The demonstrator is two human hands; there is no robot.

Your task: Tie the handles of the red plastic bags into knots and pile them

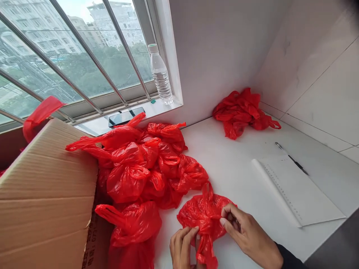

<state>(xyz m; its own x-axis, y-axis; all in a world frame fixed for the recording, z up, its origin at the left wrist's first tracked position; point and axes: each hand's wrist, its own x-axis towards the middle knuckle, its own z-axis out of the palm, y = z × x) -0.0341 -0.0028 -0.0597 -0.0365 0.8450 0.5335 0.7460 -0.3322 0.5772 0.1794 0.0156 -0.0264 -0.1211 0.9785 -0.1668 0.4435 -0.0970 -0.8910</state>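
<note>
A red plastic bag (192, 211) lies on the white table in front of me, bunched in the middle with its handles drawn together in a knot. My right hand (249, 231) pinches the bag at its right side between thumb and forefinger. From the near side, my left hand (182, 244) has curled fingers closed on the bag just below the knot; its lower part is cut off by the frame edge. One twisted end of the bag hangs toward me between the hands. Close by on the left stands another full red bag (137, 224) with a loop handle.
Several knotted red bags (129, 183) are heaped beside an open cardboard box (50, 186). Loose red bags (241, 112) lie at the back wall. A notebook (303, 190) and pen (297, 164) are on the right. The windowsill holds a phone (126, 116) and water bottle (162, 80).
</note>
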